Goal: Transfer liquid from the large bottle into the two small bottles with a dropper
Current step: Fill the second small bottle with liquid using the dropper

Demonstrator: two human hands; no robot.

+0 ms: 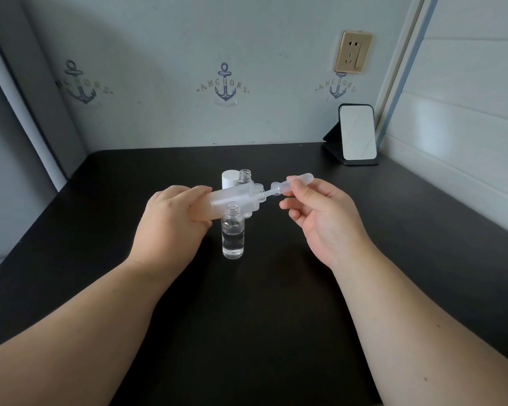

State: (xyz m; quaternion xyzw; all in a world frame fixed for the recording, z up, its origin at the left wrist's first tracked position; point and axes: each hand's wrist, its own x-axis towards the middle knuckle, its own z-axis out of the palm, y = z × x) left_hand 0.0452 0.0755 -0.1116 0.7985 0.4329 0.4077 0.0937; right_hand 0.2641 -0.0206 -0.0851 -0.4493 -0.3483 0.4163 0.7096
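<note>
Left hand [170, 218]: wrapped round the base of the big bottle [235, 200], holding it tipped nearly level above the table [276, 303], mouth to the right.
Right hand [320, 212]: pinches the dropper [291, 186] by its bulb, thumb and forefinger on it, other fingers loosely curled.
Dropper: tip is in the big bottle's mouth; likely drawing liquid, though none shows through the frosted wall.
Near vial [233, 230]: upright, uncapped, about half full, just below the big bottle.
Far vial [245, 177]: upright, open, mostly hidden behind the big bottle; fill level unclear.
Cap [230, 178]: white, standing beside the far vial.
Handling: dropper is soft, light plastic; squeeze only the bulb, guide by the stem. Big bottle looks smooth and light; grip mid-body firmly. Vials are narrow and tip easily; steady one at the shoulder when filling.
</note>
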